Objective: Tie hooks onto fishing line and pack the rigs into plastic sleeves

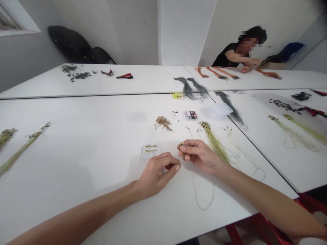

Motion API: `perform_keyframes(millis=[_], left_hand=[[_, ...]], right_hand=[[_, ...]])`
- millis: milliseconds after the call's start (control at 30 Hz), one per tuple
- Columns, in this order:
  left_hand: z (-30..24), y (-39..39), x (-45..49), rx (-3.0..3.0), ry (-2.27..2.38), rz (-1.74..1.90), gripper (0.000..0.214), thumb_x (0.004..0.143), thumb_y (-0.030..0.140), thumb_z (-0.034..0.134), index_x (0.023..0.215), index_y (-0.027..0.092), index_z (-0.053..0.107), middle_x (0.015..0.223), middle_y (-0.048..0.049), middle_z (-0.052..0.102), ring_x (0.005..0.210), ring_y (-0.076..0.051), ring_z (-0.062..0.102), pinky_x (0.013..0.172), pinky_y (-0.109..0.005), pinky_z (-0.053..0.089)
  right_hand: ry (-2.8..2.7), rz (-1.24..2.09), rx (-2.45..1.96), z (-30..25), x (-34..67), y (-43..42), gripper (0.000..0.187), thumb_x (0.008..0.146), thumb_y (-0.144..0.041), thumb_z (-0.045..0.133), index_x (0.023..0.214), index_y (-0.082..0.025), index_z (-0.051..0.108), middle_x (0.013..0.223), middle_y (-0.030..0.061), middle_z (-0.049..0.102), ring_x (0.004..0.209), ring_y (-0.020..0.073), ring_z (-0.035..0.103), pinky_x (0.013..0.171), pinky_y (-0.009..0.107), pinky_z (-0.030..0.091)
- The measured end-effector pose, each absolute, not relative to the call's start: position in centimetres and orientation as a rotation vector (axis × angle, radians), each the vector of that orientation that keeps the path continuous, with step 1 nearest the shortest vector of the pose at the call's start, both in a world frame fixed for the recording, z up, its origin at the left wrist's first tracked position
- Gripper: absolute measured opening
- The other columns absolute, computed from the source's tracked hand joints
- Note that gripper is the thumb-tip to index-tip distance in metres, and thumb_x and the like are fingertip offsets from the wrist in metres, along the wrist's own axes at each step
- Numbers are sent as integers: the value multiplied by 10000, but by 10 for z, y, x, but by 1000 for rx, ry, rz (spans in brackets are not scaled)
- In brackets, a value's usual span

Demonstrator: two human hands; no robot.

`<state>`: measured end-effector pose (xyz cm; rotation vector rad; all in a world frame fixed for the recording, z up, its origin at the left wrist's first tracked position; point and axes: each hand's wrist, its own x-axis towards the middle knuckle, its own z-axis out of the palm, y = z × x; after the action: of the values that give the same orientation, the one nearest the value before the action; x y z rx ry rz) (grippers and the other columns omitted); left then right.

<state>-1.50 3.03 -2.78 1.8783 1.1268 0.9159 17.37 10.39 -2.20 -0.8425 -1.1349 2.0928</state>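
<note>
White worktop (102,115) fills most of the view; call the spot between the two hands the middle of a clock. At five o'clock, a thin loop of string (203,209) lies close by. The right hand (200,153) pinches a small yellow-green bit (182,144), with dark parts on it, between thumb and fingers. Just beside it, the left hand (158,173) has its fingers curled in, tips close to the thumb, but I cannot tell if they pinch anything. At ten o'clock, two little hooks (150,150) with yellow-green bodies lie side by side (one just behind the other). At two o'clock, near the right hand, is a bunch of yellow-green strings (216,143). A bit farther, at eleven, sits a pile of goldish bits (162,122), and at twelve a small box (191,115) with a dark and white label. Past that, also at twelve, lie grey bunches (187,88). Farther off, at eleven, are red-handled pliers (125,75). At one o'clock, a person (230,56) in a black top leans over orange bunches (216,73). Behind everything is a pale wall (130,30).
</note>
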Motion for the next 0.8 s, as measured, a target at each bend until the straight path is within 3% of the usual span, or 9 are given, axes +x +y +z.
perform_keyframes(millis=[267,800], left_hand=[[-30,36,-18,1767,1274,1117,157,935,267,514,840,189,612,701,-6,590,650,-125,534,661,-283,431],[-32,38,-16,1757,1283,1136,160,929,274,535,840,187,637,719,-11,599,663,-127,523,646,-277,426]], right_hand=[[-1191,2180,-797,-19,178,107,115,743,-249,776,736,-157,708,716,13,671,515,53,491,566,227,397],[-1320,2140,-841,-22,177,105,127,726,-265,786,743,-156,723,700,14,664,532,69,515,572,244,410]])
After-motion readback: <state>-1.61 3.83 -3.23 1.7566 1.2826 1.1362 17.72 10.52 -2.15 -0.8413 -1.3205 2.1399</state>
